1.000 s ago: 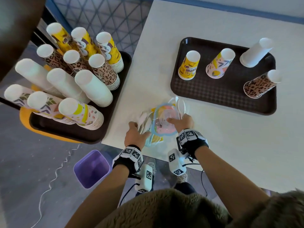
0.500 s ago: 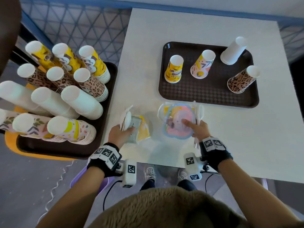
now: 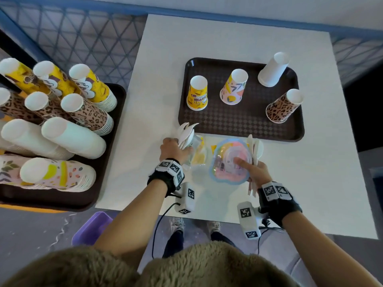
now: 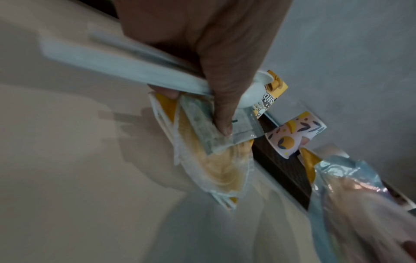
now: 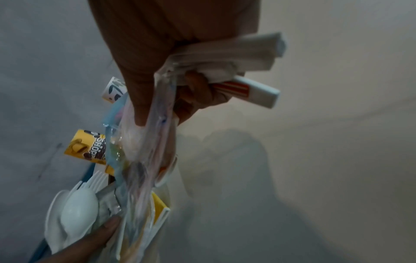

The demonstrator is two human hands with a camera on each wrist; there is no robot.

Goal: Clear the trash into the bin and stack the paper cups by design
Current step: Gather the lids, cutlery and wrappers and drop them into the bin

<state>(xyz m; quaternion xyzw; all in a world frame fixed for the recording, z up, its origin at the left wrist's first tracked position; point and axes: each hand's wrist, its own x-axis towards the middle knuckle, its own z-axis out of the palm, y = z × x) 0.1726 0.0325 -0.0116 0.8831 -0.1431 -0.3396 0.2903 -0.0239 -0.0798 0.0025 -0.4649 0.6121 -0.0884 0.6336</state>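
My left hand [image 3: 180,148] grips a bundle of white plastic spoons and forks [image 3: 186,131] together with a clear and yellow wrapper [image 3: 199,151]; the left wrist view shows the thumb [image 4: 223,110] pinching the wrapper [image 4: 202,142]. My right hand [image 3: 248,165] holds a clear plastic lid with a blue rim [image 3: 229,160] and white wrapped sticks [image 3: 253,147], the thumb on top of the lid. Beyond them a brown tray [image 3: 240,127] carries single upside-down cups: yellow [image 3: 196,94], pink patterned [image 3: 234,88], white [image 3: 273,69] and leopard [image 3: 284,106].
A second dark tray [image 3: 103,183] at the left holds several tall stacks of cups sorted by design: yellow, leopard, white, pink patterned. A purple bin [image 3: 91,226] stands on the floor below the table's front left corner. The white table [image 3: 161,59] is bare beside the tray.
My hands, close together over one pile near the table's front edge a second ago, have drawn apart, each keeping its own bundle of trash. The cups on both trays have not moved.
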